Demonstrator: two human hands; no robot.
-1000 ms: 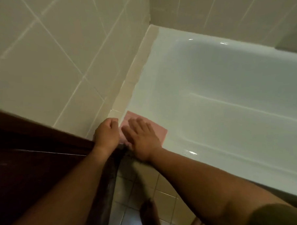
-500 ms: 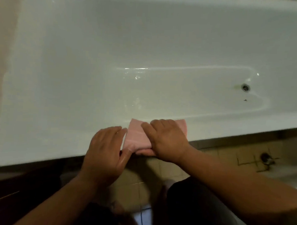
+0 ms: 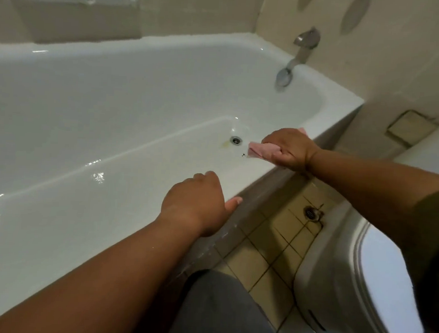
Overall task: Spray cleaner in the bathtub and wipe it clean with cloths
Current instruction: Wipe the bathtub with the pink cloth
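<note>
1. One pink folded cloth (image 3: 262, 150) is the only cleaning tool in sight. The right hand (image 3: 289, 149) clamps it in curled fingers, at centre right of the frame, on the near rim of the white glossy bathtub (image 3: 115, 106).
2. The left hand (image 3: 196, 203) rests on that same rim at lower centre. Its fingers are loosely bent toward the basin, its thumb lies out along the edge, and it holds nothing.
3. No spray bottle shows, so spraying is probably done or the bottle sits out of view. Wet glints on the tub floor at centre left suggest liquid is already down, though whether it is cleaner or water cannot be told.
4. Unwiped, by my reading, are a yellowish stain (image 3: 225, 144) just left of the round metal drain (image 3: 236, 140) and small dark specks (image 3: 243, 155) between drain and cloth.
5. The rim stretch from the cloth to the chrome tap spout (image 3: 297, 59) at upper right also looks to be ahead. I judge the wiping well under way but not finished.
</note>
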